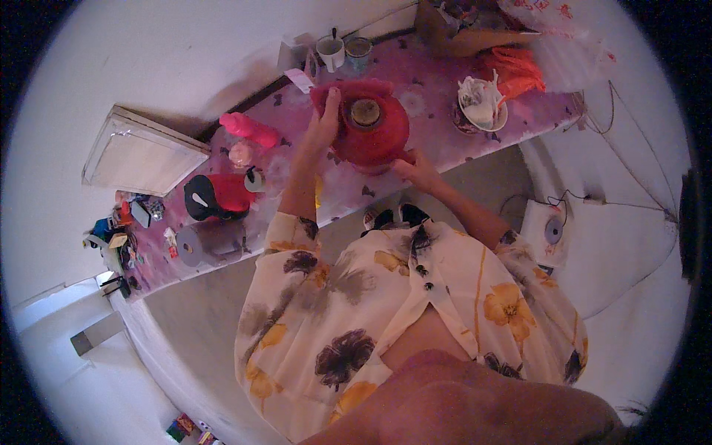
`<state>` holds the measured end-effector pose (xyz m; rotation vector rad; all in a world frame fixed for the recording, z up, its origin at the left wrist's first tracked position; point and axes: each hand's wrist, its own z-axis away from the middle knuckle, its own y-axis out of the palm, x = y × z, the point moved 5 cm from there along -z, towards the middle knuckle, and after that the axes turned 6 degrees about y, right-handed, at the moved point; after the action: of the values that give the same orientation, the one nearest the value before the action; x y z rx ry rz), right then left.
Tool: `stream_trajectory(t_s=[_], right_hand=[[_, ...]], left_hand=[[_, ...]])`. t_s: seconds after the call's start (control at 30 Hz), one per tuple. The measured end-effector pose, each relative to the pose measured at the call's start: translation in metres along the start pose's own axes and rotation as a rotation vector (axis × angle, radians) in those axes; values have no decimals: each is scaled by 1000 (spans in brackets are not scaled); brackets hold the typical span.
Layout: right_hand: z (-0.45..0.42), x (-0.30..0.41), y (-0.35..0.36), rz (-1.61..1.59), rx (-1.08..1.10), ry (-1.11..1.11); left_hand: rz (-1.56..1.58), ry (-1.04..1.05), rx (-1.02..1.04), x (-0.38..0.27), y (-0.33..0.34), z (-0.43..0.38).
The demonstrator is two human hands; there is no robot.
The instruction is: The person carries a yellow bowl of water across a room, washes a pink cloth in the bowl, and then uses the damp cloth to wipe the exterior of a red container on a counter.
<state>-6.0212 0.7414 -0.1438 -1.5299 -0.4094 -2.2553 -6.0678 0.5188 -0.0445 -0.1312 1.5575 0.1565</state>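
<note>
A red thermos jug (384,133) with a round cork-like top stands or hangs over the patterned pink tablecloth (439,150); whether its base touches the cloth cannot be told. My left hand (328,119) lies along its left side, over a pinkish-red cloth (361,87) at the jug's far side. Whether the fingers grip the cloth or the jug is not clear. My right hand (414,169) is closed around the handle on the jug's near right side.
White mug (331,53) and glass jar (357,53) at the wall; bowl with white contents (483,105) and red plastic bag (514,72) to the right. Leftward are a pink bottle (250,129), black-and-red cap (217,196), grey roll (206,245) and leaning boards (144,153). Cables hang at right.
</note>
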Motion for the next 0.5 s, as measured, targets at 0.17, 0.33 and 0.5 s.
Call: stream_trajectory(t_s=[0.17,0.33,0.5], right_hand=[[-3,0,0,39,74,-84],[6,13,7,-8,33,0],[-3,3,3,54,125,-29]], left_hand=[[-266,281,-231,29,12,76],[-719,679,-361,39,29,115],[-596,423,-330,53,5,98]])
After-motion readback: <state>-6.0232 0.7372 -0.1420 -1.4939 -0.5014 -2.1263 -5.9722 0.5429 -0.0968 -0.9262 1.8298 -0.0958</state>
